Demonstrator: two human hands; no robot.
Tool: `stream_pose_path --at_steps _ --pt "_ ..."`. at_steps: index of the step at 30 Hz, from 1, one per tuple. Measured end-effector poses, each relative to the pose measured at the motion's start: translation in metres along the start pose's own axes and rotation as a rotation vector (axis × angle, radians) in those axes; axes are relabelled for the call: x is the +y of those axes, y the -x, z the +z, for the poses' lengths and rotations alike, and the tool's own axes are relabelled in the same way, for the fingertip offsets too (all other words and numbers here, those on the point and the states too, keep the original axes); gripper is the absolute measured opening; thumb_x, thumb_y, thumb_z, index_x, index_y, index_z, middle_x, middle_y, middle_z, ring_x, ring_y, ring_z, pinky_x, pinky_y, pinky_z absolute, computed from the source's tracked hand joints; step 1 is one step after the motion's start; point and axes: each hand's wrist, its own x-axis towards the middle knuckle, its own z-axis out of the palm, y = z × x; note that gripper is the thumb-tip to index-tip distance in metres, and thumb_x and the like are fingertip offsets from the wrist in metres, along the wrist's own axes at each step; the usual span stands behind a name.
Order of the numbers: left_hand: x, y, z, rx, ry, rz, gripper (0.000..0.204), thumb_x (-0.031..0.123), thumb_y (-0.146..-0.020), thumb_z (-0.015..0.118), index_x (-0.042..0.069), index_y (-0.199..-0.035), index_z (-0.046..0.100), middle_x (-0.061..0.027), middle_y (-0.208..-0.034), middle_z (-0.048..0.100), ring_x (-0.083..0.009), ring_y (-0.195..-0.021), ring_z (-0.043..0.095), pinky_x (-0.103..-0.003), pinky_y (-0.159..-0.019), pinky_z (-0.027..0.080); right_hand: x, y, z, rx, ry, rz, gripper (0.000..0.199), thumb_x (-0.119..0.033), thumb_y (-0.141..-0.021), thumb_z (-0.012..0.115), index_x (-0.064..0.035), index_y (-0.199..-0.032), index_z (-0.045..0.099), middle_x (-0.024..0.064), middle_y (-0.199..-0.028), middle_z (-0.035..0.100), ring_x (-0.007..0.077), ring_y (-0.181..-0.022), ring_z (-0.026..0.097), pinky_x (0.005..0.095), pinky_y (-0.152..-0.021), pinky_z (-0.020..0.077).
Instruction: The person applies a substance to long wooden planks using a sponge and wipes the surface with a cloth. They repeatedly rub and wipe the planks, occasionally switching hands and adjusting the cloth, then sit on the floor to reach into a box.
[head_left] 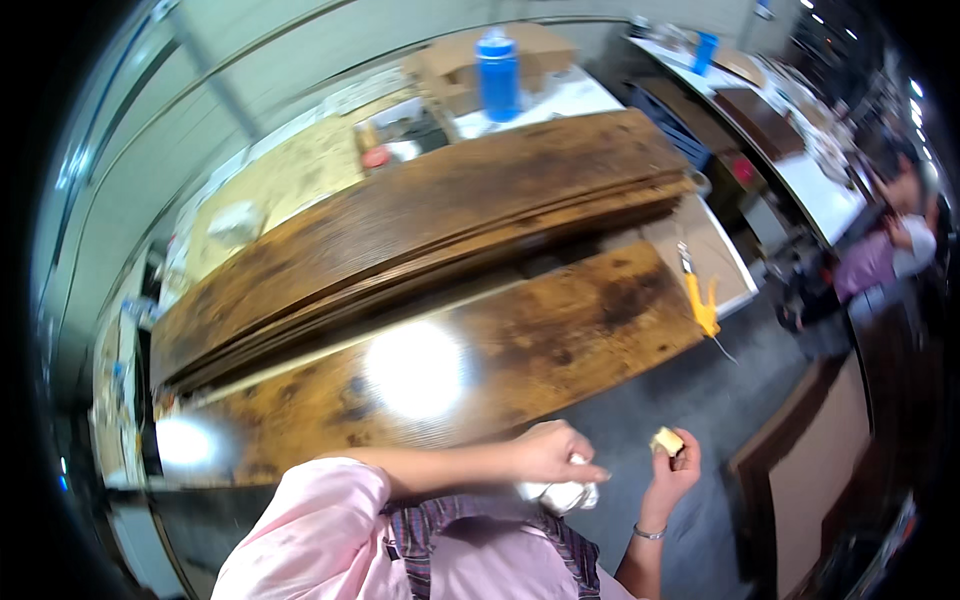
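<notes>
My left hand (550, 452) is closed round a crumpled white cloth (565, 495), held in front of my body just off the near edge of a brown wood-grain board (590, 320). To its right, my right hand (677, 472) pinches a small pale-yellow block (667, 440) between thumb and fingers; its material is unclear. The board lies flat with a dark mottled finish, and lamp glare hides part of its surface. Neither hand touches the board. At its right end lies a yellow-handled tool (703, 305) with a metal tip and a cord.
Behind the board lies a stack of similar brown boards (430, 220). A blue bottle (498, 80) and a cardboard box (545, 50) stand beyond it. At the right, another person (870, 260) is near a white table (830, 205). Brown panels (815, 480) lean at the lower right.
</notes>
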Motion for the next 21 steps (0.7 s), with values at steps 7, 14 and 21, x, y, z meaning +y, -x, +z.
stream_pose_path --at_steps 7,14,21 --pt "0.014 0.151 -0.014 0.917 -0.542 -0.128 0.053 0.029 -0.083 0.071 0.021 -0.134 0.057 -0.0069 -0.087 0.057 -0.0291 -0.058 0.062 -0.041 -0.05 0.051 -0.032 0.045 0.162 -0.927 0.337 -0.76 0.043 0.0 -0.064 0.065 0.0017 -0.107 0.062 0.0193 -0.098 0.06 0.0391 -0.09 0.058 0.0452 -0.082 0.0492" --pt "-0.011 0.249 0.034 1.282 -0.559 -0.379 0.044 0.025 -0.081 0.074 0.018 -0.123 0.067 -0.0043 -0.083 0.06 -0.0256 -0.06 0.063 -0.037 -0.05 0.051 -0.027 0.129 0.227 -1.401 0.14 -0.493 0.047 0.003 -0.067 0.064 0.0019 -0.114 0.06 0.018 -0.097 0.06 0.0347 -0.09 0.06 0.0413 -0.077 0.0501" --pt "-0.01 0.37 0.061 1.557 -0.436 -0.504 0.04 0.017 -0.078 0.073 0.01 -0.118 0.069 -0.0093 -0.09 0.07 -0.0272 -0.071 0.069 -0.033 -0.063 0.056 -0.031 0.203 0.283 -1.554 0.399 -1.043 0.075 -0.015 -0.069 0.08 0.0033 -0.135 0.049 0.0253 -0.135 0.05 0.043 -0.126 0.048 0.0516 -0.108 0.0386"
